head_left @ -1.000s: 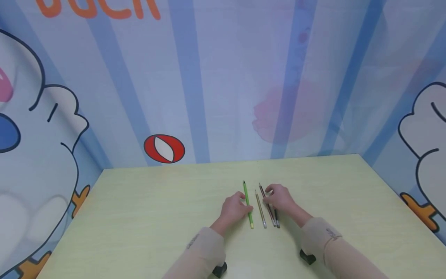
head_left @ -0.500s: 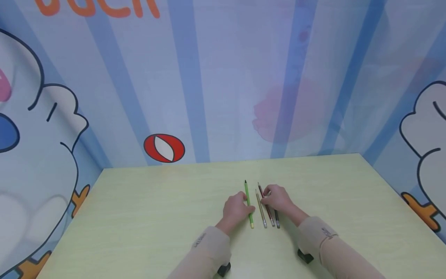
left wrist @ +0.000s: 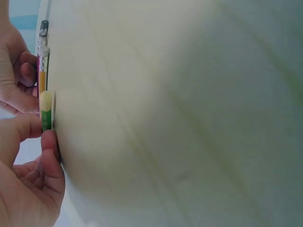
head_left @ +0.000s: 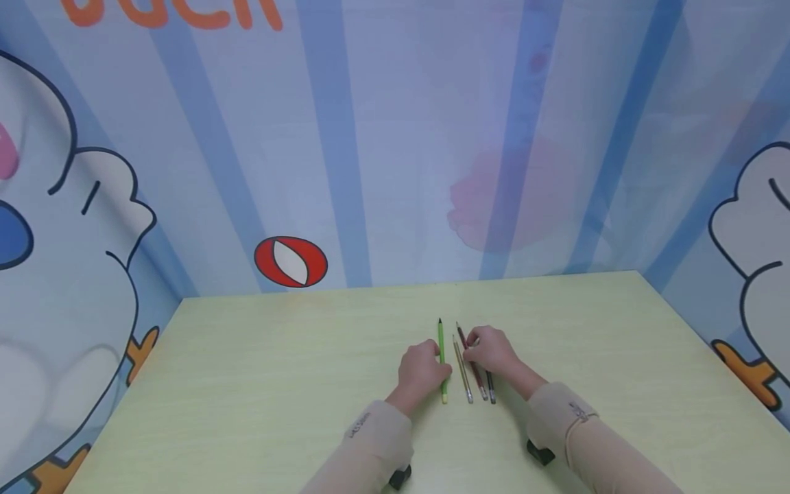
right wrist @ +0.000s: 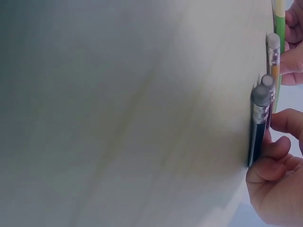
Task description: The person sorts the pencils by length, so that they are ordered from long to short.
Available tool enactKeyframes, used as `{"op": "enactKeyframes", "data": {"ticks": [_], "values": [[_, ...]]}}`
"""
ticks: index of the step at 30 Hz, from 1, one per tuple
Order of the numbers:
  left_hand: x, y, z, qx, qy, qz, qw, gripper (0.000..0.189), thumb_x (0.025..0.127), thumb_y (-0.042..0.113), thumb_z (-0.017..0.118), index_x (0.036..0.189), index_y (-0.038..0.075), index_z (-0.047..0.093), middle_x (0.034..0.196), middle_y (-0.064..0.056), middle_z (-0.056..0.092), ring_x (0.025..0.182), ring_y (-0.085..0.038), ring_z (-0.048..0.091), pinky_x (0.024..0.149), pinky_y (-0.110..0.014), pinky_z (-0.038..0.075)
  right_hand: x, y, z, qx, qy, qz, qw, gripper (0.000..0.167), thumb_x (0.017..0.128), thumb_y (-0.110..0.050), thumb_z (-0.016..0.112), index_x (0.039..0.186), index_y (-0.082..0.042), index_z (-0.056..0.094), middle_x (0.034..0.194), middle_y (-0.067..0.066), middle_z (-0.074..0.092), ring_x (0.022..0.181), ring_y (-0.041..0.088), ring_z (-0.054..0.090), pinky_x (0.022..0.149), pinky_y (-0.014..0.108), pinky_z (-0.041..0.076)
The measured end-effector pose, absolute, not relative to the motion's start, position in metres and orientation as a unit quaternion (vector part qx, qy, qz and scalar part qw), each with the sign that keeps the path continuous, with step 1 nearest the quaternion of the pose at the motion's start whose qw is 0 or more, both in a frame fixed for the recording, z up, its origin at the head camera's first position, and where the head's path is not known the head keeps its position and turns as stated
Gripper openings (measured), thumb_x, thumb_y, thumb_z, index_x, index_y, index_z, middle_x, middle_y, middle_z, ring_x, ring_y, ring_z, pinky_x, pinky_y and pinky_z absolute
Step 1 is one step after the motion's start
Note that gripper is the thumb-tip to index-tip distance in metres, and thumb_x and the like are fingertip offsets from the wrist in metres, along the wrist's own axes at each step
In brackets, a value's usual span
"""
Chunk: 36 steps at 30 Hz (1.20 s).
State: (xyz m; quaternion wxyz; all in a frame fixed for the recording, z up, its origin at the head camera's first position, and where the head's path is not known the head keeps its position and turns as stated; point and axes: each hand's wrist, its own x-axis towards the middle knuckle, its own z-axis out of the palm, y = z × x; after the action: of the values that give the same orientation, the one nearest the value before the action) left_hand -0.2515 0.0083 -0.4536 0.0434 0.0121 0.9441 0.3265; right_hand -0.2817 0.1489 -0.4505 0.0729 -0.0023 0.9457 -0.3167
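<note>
Head view has the green pencil (head_left: 441, 336) at five o'clock from centre, its tip towards twelve, pinched between the left hand's (head_left: 422, 369) thumb and finger. Just beside it, at three o'clock, lies the yellow pencil (head_left: 462, 370), then the dark red pencil (head_left: 475, 374) and the black pencil (head_left: 490, 387). The right hand (head_left: 490, 348) closes narrowly on the dark red one, the black one against its fingers. Beige sleeves (head_left: 376, 439) run off towards seven and four o'clock over the pale table (head_left: 278, 377). Behind, at nine o'clock, a red-and-white ball (head_left: 291, 261) is printed on the striped backdrop (head_left: 420, 137).
</note>
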Motion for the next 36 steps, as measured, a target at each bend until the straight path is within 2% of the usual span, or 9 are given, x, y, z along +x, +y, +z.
{"op": "enactKeyframes", "data": {"ticks": [9, 17, 22, 28, 36], "values": [[-0.256, 0.004, -0.459, 0.025, 0.940, 0.336, 0.051, 0.029, 0.072, 0.023, 0.067, 0.095, 0.005, 0.061, 0.085, -0.005, 0.063, 0.067, -0.014, 0.052, 0.061, -0.025, 0.043, -0.281, 0.150, -0.451, 0.009, 0.939, -0.339, 0.064, 0.015, 0.069, -0.008, 0.062, 0.084, -0.002, 0.061, 0.077, 0.007, 0.059, 0.056, 0.012, 0.048, 0.049, 0.021, 0.039], [-0.256, -0.002, -0.460, 0.034, 0.931, 0.361, 0.046, 0.035, 0.073, 0.018, 0.065, 0.104, 0.001, 0.060, 0.086, -0.007, 0.066, 0.072, -0.015, 0.056, 0.071, -0.029, 0.047, -0.280, 0.155, -0.444, 0.016, 0.920, -0.390, 0.048, 0.018, 0.073, -0.008, 0.060, 0.088, 0.001, 0.061, 0.071, 0.007, 0.058, 0.055, 0.012, 0.048, 0.049, 0.022, 0.040], [-0.254, -0.009, -0.456, 0.024, 0.904, 0.424, 0.049, 0.038, 0.074, 0.012, 0.063, 0.110, 0.001, 0.058, 0.088, -0.008, 0.067, 0.074, -0.013, 0.061, 0.066, -0.025, 0.049, -0.279, 0.156, -0.436, 0.018, 0.898, -0.437, 0.040, 0.018, 0.073, -0.006, 0.058, 0.089, 0.002, 0.059, 0.065, 0.006, 0.057, 0.049, 0.011, 0.048, 0.047, 0.022, 0.041], [-0.252, -0.021, -0.448, 0.039, 0.849, 0.523, 0.069, 0.037, 0.077, 0.004, 0.057, 0.113, -0.001, 0.056, 0.087, -0.008, 0.063, 0.069, -0.011, 0.059, 0.059, -0.021, 0.050, -0.276, 0.154, -0.429, 0.012, 0.852, -0.521, 0.052, 0.020, 0.075, -0.003, 0.052, 0.093, 0.005, 0.054, 0.059, 0.001, 0.052, 0.047, 0.010, 0.046, 0.044, 0.020, 0.038], [-0.242, -0.035, -0.432, 0.055, 0.813, 0.575, 0.074, 0.033, 0.078, 0.003, 0.057, 0.109, -0.003, 0.055, 0.090, -0.011, 0.059, 0.068, -0.011, 0.058, 0.060, -0.022, 0.051, -0.263, 0.150, -0.417, -0.025, 0.809, -0.582, 0.077, 0.024, 0.079, -0.006, 0.052, 0.101, 0.006, 0.050, 0.065, 0.000, 0.056, 0.055, 0.010, 0.053, 0.051, 0.023, 0.045]]}}
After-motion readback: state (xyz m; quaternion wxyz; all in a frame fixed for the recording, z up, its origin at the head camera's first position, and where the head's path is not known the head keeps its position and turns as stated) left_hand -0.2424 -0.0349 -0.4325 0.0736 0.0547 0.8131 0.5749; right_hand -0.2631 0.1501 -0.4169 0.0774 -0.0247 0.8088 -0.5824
